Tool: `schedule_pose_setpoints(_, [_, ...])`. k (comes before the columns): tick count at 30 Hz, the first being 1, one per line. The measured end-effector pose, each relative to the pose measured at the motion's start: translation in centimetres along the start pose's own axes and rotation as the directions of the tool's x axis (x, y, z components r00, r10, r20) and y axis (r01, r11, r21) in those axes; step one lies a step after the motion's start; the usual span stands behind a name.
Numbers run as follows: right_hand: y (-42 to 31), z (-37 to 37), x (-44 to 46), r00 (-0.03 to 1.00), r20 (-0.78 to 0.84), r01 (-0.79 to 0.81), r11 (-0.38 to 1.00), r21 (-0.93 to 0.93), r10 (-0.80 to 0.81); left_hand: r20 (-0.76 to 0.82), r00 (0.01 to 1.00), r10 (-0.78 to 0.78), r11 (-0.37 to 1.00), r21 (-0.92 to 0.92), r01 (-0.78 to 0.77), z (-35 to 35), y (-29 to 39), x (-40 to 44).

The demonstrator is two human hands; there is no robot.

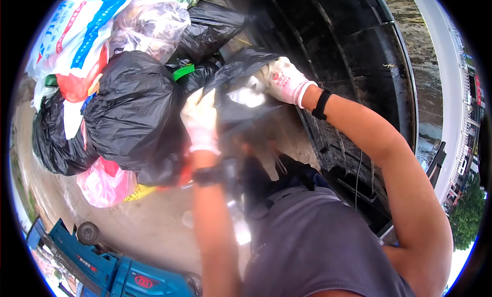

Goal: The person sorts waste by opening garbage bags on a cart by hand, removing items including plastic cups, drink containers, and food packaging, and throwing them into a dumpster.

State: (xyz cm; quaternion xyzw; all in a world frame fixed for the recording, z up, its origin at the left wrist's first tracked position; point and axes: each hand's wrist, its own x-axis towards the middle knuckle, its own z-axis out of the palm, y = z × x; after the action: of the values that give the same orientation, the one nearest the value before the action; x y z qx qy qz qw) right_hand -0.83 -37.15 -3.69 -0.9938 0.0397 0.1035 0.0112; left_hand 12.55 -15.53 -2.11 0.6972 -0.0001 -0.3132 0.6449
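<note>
Between my two gloved hands a black plastic bag (pixel 241 66) is stretched, with white, shiny contents showing in its opening. My left hand (pixel 200 115), in a white glove, grips the bag's near left edge. The bag's right edge is in my right hand (pixel 281 80), whose white glove has red print. Just left of my left hand bulges a large, full black bag (pixel 133 107). A green piece (pixel 183 71) shows among black plastic behind my hands.
At the upper left are a white and blue printed bag (pixel 77 33), a clear bag (pixel 148 25) and a pink bag (pixel 105 181). A dark ribbed metal wall (pixel 338 46) rises at the right. A blue vehicle (pixel 138 276) stands at the lower left.
</note>
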Motion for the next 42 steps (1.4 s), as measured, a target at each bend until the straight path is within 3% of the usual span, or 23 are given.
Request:
schedule_pose_setpoints(5, [0.3, -0.9, 0.9, 0.983, 0.157, -0.111, 0.990, 0.083, 0.097, -0.011, 0.999, -0.041, 0.998, 0.039, 0.042, 0.3, 0.4, -0.1])
schedule_pose_setpoints(8, [0.0, 0.5, 1.5, 0.994, 0.102, -0.033, 0.995, 0.092, 0.023, -0.026, 0.999, -0.028, 0.999, 0.027, 0.029, 0.7, 0.3, -0.1])
schedule_pose_setpoints(9, [-0.6, -0.2, 2.0, 0.975, 0.218, -0.048, 0.996, 0.074, 0.031, -0.021, 0.999, -0.036, 0.999, 0.015, 0.037, 0.8, 0.7, -0.4])
schedule_pose_setpoints(12, [-0.5, 0.4, 2.4, 0.977, 0.211, -0.074, 0.984, 0.160, 0.039, -0.012, 1.000, -0.019, 1.000, -0.010, 0.019, 0.5, 0.2, -0.3])
schedule_pose_setpoints(15, [-0.4, 4.2, 1.5, 0.989, -0.127, -0.049, 0.981, 0.185, 0.074, -0.024, 0.999, -0.040, 0.999, 0.009, 0.040, 0.4, 0.1, -0.4])
schedule_pose_setpoints(21, [-0.7, 1.5, 2.4, 0.953, 0.213, -0.260, 0.941, 0.216, 0.215, -0.041, 0.998, -0.046, 0.998, -0.046, 0.044, 0.3, -0.7, -0.5])
schedule_pose_setpoints(24, [-0.1, 0.4, 2.6, 0.963, 0.166, -0.223, 0.973, 0.054, 0.212, -0.049, 0.996, -0.069, 0.992, -0.108, 0.064, 0.1, -1.2, -0.3])
schedule_pose_setpoints(25, [1.0, 1.0, 2.1, 0.982, -0.048, -0.162, 0.948, 0.275, 0.182, -0.052, 0.997, -0.060, 0.993, -0.108, 0.054, 0.0, -1.7, 0.0])
schedule_pose_setpoints(28, [1.3, 1.2, 2.3, 0.983, 0.002, -0.175, 0.927, 0.333, 0.185, -0.059, 0.993, -0.099, 0.988, -0.123, 0.091, 0.7, -1.2, 0.1])
schedule_pose_setpoints(32, [0.6, -1.7, 3.4, 0.931, 0.329, -0.255, 0.927, 0.276, 0.158, -0.049, 0.993, -0.104, 0.982, -0.162, 0.094, 1.3, -1.4, 0.0])
schedule_pose_setpoints(37, [-0.5, 1.0, 4.7, 0.896, 0.395, -0.229, 0.973, 0.015, 0.204, -0.029, 0.998, -0.060, 0.988, -0.141, 0.056, 1.4, -1.3, -0.3])
schedule_pose_setpoints(42, [-0.4, 1.3, 2.9, 0.963, 0.185, -0.230, 0.958, 0.171, 0.198, -0.060, 0.994, -0.090, 0.988, -0.132, 0.081, 1.4, -0.7, -0.4])
